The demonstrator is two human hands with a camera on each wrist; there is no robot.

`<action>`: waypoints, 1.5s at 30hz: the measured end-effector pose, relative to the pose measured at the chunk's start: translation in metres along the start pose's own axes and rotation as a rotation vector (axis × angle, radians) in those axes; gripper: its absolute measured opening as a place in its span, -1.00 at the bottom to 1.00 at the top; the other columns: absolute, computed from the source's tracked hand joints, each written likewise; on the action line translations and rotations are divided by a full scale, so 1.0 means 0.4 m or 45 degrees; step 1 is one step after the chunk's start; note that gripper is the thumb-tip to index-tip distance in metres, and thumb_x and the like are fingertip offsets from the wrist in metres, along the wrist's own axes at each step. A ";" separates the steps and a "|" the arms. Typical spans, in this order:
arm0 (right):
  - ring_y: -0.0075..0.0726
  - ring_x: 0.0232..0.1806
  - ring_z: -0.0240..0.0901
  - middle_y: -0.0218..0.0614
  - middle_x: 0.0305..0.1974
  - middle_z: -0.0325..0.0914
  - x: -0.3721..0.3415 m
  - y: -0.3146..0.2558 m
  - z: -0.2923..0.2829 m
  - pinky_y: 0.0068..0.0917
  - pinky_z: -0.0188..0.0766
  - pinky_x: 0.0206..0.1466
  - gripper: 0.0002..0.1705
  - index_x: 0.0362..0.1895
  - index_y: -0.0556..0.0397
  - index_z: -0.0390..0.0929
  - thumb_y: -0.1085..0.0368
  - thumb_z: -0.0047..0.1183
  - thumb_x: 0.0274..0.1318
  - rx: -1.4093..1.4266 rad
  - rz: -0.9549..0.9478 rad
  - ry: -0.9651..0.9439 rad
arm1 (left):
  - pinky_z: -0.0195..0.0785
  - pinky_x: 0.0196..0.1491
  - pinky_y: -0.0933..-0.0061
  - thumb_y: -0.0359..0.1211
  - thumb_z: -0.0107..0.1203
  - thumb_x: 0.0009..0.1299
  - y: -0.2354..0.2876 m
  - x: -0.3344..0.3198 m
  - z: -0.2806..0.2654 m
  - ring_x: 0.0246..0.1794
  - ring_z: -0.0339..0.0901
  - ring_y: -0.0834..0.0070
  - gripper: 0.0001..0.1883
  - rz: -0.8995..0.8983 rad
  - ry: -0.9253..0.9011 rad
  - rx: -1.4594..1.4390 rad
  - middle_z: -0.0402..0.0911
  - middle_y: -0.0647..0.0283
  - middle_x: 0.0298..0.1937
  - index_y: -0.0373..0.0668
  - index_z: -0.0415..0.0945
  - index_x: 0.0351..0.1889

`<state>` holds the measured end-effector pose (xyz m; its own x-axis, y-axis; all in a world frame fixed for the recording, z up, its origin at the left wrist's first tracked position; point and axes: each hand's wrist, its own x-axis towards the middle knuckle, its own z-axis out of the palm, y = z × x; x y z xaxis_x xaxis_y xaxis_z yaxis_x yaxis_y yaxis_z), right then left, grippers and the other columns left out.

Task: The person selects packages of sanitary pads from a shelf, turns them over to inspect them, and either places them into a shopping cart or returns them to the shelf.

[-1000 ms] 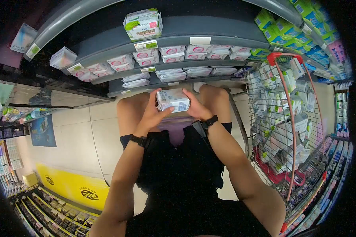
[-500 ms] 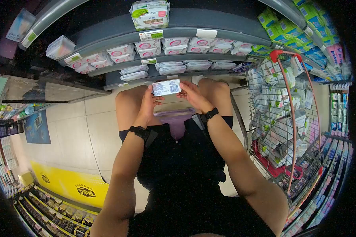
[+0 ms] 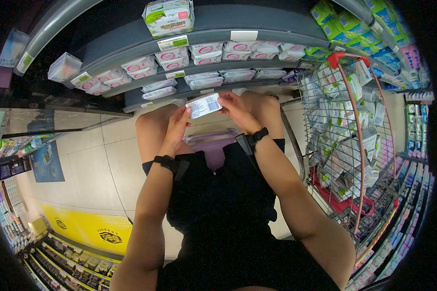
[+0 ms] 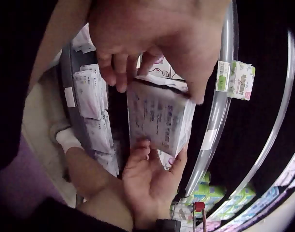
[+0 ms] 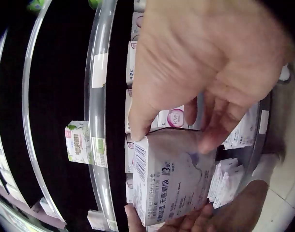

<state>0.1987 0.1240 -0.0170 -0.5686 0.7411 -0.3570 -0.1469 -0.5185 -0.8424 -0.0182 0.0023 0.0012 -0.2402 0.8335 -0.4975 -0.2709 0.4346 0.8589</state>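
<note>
A white pack of sanitary pads (image 3: 203, 106) is held between both hands in front of the knees, its printed barcode side turned up toward the head and slanting up to the right. My left hand (image 3: 176, 125) grips its left end, thumb on the near edge. At the other end my right hand (image 3: 239, 111) pinches the pack beside the barcode. The left wrist view shows the pack's broad printed face (image 4: 159, 118) between the two hands. In the right wrist view, blue lettering covers that face (image 5: 179, 174), and the right thumb presses the barcode side's edge.
Shelves ahead carry rows of white packs with pink ovals (image 3: 173, 57), and one green-and-white pack (image 3: 168, 18) stands higher up. A wire shopping cart (image 3: 359, 160) full of packs is at the right. A purple stool (image 3: 216, 153) shows between the legs.
The pack has turned so its barcode side faces up, and it has then tilted, right end higher. Both hands keep hold of its ends. The head view has shifted slightly.
</note>
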 end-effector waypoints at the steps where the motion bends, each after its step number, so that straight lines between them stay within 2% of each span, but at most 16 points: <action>1: -0.44 -0.10 0.50 -0.35 -0.07 0.53 0.002 -0.002 0.002 -0.47 0.49 -0.07 -0.63 0.03 0.07 0.48 0.10 0.12 0.29 0.051 -0.008 0.005 | 0.41 0.10 0.39 -0.11 0.24 0.39 0.002 0.002 0.000 0.15 0.44 0.42 -0.33 -0.003 -0.045 0.010 0.41 0.21 0.27 -0.21 0.27 0.35; 4: -0.42 0.02 0.45 -0.34 -0.02 0.53 -0.006 -0.025 0.009 -0.45 0.44 0.04 -0.56 0.13 0.10 0.46 0.10 0.08 0.30 0.221 0.019 -0.035 | 0.43 0.07 0.40 -0.41 0.38 0.23 0.020 -0.034 0.045 0.12 0.48 0.41 -0.20 0.497 -0.149 -0.062 0.50 0.20 0.17 -0.16 0.18 0.41; 7: -0.44 0.07 0.42 -0.34 0.06 0.51 -0.016 -0.035 0.025 -0.47 0.36 0.14 -0.47 0.23 0.14 0.40 0.08 0.06 0.31 0.006 0.003 -0.098 | 0.41 0.17 0.33 -0.60 0.35 0.16 0.029 -0.053 0.069 0.27 0.38 0.33 -0.08 0.492 -0.318 -0.015 0.40 0.22 0.28 -0.06 0.08 0.46; 11: -0.48 0.13 0.36 -0.34 0.12 0.47 -0.032 -0.041 0.050 -0.48 0.28 0.21 -0.37 0.34 0.12 0.28 0.02 0.03 0.34 -0.374 -0.011 -0.070 | 0.45 0.10 0.36 -0.57 0.35 0.19 0.053 -0.068 0.086 0.22 0.41 0.35 -0.11 0.370 -0.280 0.047 0.43 0.18 0.24 -0.09 0.09 0.45; 14: -0.41 0.19 0.35 -0.32 0.17 0.42 -0.001 0.018 0.013 -0.42 0.31 0.22 -0.35 0.41 0.01 0.20 -0.02 -0.04 0.38 -0.244 0.069 -0.077 | 0.49 -0.02 0.42 -0.46 0.37 0.23 0.027 -0.047 0.067 0.07 0.51 0.43 -0.13 0.380 -0.203 0.163 0.51 0.11 0.15 -0.14 0.08 0.46; 17: -0.31 0.24 0.33 -0.30 0.21 0.38 0.005 0.003 0.008 -0.35 0.33 0.24 -0.39 0.43 -0.10 0.18 -0.02 -0.10 0.41 0.239 0.175 -0.278 | 0.48 -0.06 0.45 -0.34 0.35 0.28 -0.014 -0.011 0.037 0.01 0.52 0.46 -0.20 0.353 -0.127 0.279 0.52 0.11 0.14 -0.25 0.14 0.42; 23: -0.26 0.24 0.35 -0.30 0.26 0.32 -0.011 -0.008 0.021 -0.31 0.37 0.25 -0.47 0.40 -0.14 0.19 0.13 -0.14 0.41 0.233 0.347 -0.274 | 0.48 -0.06 0.42 -0.22 0.31 0.33 0.005 0.002 0.028 0.04 0.50 0.42 -0.28 0.091 -0.062 0.265 0.51 0.12 0.16 -0.33 0.24 0.36; 28: -0.27 0.41 0.10 -0.25 0.35 0.18 -0.009 -0.023 0.013 -0.34 0.12 0.41 -0.20 0.48 -0.08 0.06 0.46 -0.16 0.08 0.086 0.039 -0.361 | 0.53 -0.13 0.46 -0.17 0.26 0.37 -0.012 -0.013 0.054 0.10 0.51 0.34 -0.18 0.500 -0.115 0.238 0.50 0.15 0.18 -0.19 0.05 0.49; 31: -0.23 0.50 -0.07 -0.20 0.39 0.11 -0.010 -0.011 0.027 -0.37 -0.11 0.50 0.00 0.52 -0.08 -0.05 0.53 -0.07 -0.11 -0.196 -0.254 -0.348 | 0.55 -0.18 0.49 -0.19 0.23 0.40 0.017 -0.039 0.081 0.11 0.51 0.34 -0.21 0.198 -0.087 -0.104 0.50 0.16 0.18 -0.13 0.02 0.49; 33: -0.18 0.55 -0.19 -0.19 0.43 0.03 -0.007 -0.013 0.027 -0.36 -0.27 0.55 0.13 0.53 -0.05 -0.16 0.56 0.02 -0.23 -0.403 -0.382 -0.393 | 0.56 -0.20 0.49 -0.22 0.21 0.42 0.025 -0.037 0.077 0.14 0.48 0.35 -0.28 0.099 -0.099 -0.015 0.51 0.17 0.17 -0.15 0.08 0.45; 36: -0.24 0.52 -0.14 -0.21 0.40 0.06 -0.009 0.009 0.027 -0.38 -0.20 0.54 0.08 0.53 -0.07 -0.13 0.57 0.03 -0.15 -0.448 -0.362 -0.308 | 0.51 -0.06 0.44 -0.28 0.17 0.44 0.010 -0.015 0.057 0.17 0.44 0.37 -0.39 0.068 -0.155 0.108 0.53 0.18 0.12 -0.20 0.16 0.37; 38: -0.27 0.40 0.02 -0.23 0.36 0.11 -0.022 0.001 0.035 -0.35 0.02 0.44 -0.06 0.50 -0.09 -0.05 0.37 0.14 0.07 -0.253 -0.168 -0.241 | 0.38 0.15 0.39 -0.41 0.20 0.37 -0.008 -0.001 0.042 0.14 0.44 0.39 -0.37 0.559 -0.213 0.402 0.49 0.18 0.16 -0.23 0.16 0.35; 40: -0.34 0.29 0.15 -0.26 0.27 0.26 -0.004 0.023 0.030 -0.35 0.17 0.33 -0.28 0.45 -0.12 0.09 0.06 0.05 0.30 -0.332 -0.138 -0.261 | 0.23 0.27 0.33 -0.56 0.22 0.26 0.001 -0.019 0.063 0.16 0.41 0.39 -0.33 0.591 -0.106 0.330 0.44 0.17 0.18 -0.26 0.17 0.32; 41: -0.41 0.27 0.19 -0.32 0.23 0.34 -0.020 -0.008 0.028 -0.31 0.25 0.26 -0.35 0.39 -0.13 0.21 -0.10 -0.04 0.34 -0.124 0.217 -0.299 | 0.23 0.27 0.33 -0.61 0.22 0.20 0.008 -0.031 0.071 0.17 0.40 0.39 -0.33 0.572 -0.090 0.320 0.41 0.18 0.17 -0.25 0.19 0.29; 43: -0.38 0.26 0.23 -0.45 0.26 0.33 -0.040 -0.023 0.033 -0.30 0.35 0.13 -0.17 0.39 -0.20 0.21 -0.41 -0.15 0.22 -0.144 0.255 -0.315 | 0.23 0.26 0.33 -0.69 0.21 0.13 -0.006 -0.026 0.061 0.19 0.38 0.39 -0.33 0.555 -0.115 0.310 0.39 0.19 0.14 -0.24 0.21 0.23; 45: -0.43 0.17 0.32 -0.48 0.17 0.43 -0.052 -0.013 0.046 -0.31 0.41 0.05 -0.32 0.26 -0.21 0.37 -0.34 -0.08 0.25 -0.178 0.218 -0.278 | 0.23 0.26 0.34 -0.71 0.21 0.11 -0.033 0.003 0.037 0.19 0.37 0.39 -0.35 0.557 -0.196 0.309 0.39 0.20 0.10 -0.22 0.23 0.17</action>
<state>0.1965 0.1033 0.0024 -0.7383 0.5310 -0.4159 0.0702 -0.5529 -0.8303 -0.0010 0.0027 -0.0087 -0.1380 0.9873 -0.0782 0.0523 0.0861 0.9949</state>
